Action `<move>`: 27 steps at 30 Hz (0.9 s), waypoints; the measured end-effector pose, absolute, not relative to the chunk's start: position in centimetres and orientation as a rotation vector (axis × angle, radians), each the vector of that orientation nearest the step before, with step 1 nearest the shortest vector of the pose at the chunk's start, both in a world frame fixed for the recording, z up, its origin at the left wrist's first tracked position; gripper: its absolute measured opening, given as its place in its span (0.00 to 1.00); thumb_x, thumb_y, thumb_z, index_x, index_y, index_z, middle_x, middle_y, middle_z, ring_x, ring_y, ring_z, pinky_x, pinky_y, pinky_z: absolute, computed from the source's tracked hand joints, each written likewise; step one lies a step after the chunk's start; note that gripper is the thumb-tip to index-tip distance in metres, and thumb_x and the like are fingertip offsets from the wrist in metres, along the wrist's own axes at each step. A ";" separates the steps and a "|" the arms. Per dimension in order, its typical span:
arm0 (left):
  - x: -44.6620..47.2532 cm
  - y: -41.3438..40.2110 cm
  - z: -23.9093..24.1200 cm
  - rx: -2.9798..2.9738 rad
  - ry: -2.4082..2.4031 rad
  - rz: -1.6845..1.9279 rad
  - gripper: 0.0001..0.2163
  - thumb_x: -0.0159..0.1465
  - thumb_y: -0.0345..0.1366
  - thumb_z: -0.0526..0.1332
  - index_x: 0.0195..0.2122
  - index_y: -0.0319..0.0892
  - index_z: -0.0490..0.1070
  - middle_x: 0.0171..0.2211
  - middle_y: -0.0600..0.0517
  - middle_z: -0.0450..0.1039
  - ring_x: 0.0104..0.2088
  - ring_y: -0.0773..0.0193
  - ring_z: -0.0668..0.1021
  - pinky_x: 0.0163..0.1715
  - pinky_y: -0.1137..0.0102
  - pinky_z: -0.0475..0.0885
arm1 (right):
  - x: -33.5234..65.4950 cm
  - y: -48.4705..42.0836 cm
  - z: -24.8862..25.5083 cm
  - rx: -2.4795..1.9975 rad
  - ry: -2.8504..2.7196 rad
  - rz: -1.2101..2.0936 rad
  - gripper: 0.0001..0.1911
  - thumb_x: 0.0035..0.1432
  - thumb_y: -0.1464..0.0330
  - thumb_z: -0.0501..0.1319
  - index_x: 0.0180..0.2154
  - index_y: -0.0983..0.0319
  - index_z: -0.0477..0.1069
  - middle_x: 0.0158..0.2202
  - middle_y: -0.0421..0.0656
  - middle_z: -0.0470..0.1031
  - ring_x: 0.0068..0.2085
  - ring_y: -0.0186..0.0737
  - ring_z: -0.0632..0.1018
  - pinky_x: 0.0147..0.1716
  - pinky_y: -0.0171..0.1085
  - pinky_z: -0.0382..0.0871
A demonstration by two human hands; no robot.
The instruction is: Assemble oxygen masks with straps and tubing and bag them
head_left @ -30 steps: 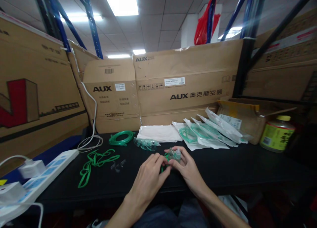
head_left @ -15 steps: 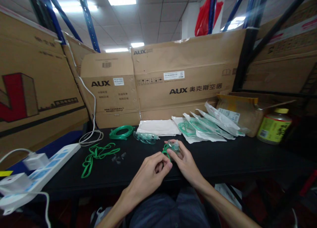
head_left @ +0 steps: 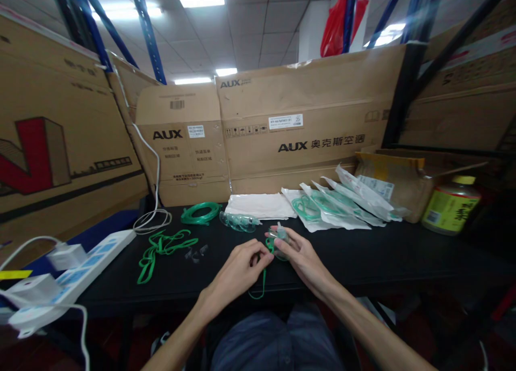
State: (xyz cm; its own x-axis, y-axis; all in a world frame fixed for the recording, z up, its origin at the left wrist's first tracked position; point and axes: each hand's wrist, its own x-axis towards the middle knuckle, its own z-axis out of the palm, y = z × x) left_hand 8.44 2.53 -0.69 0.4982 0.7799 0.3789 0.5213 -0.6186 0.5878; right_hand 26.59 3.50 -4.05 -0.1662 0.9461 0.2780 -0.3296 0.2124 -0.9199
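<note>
My right hand (head_left: 298, 252) is closed around a clear, green-tinted oxygen mask (head_left: 281, 235), its connector pointing up. Beside it, my left hand (head_left: 246, 263) pinches a green elastic strap (head_left: 264, 285) at the mask's left edge; part of the strap hangs below my fingers in a loop. More green straps (head_left: 155, 252) lie in a loose tangle at the left, near several small clear plastic pieces (head_left: 196, 254). Behind my hands are a stack of clear masks (head_left: 238, 222) and a coil of green tubing (head_left: 201, 213).
White paper sheets (head_left: 260, 207) and several packaged sets with green tubing (head_left: 308, 209) lie along the back. At the right stand an open cardboard box (head_left: 413, 193) and a yellow-labelled jar (head_left: 451, 207). A power strip (head_left: 94, 266) with plugs and cables lies at the left.
My left hand has shifted slightly left and up, and a loop of the strap now hangs below it. My right hand still holds the mask. The whole view has moved a little.
</note>
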 end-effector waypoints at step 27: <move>-4.7 19.5 1.7 2.232 2.264 0.372 0.17 0.69 0.47 0.60 0.50 0.40 0.75 0.48 0.45 0.77 0.49 0.54 0.79 0.51 0.56 0.72 | 26.7 3.5 -3.7 -0.698 -1.128 1.285 0.22 0.56 0.60 0.70 0.49 0.61 0.69 0.39 0.42 0.78 0.40 0.39 0.81 0.46 0.40 0.71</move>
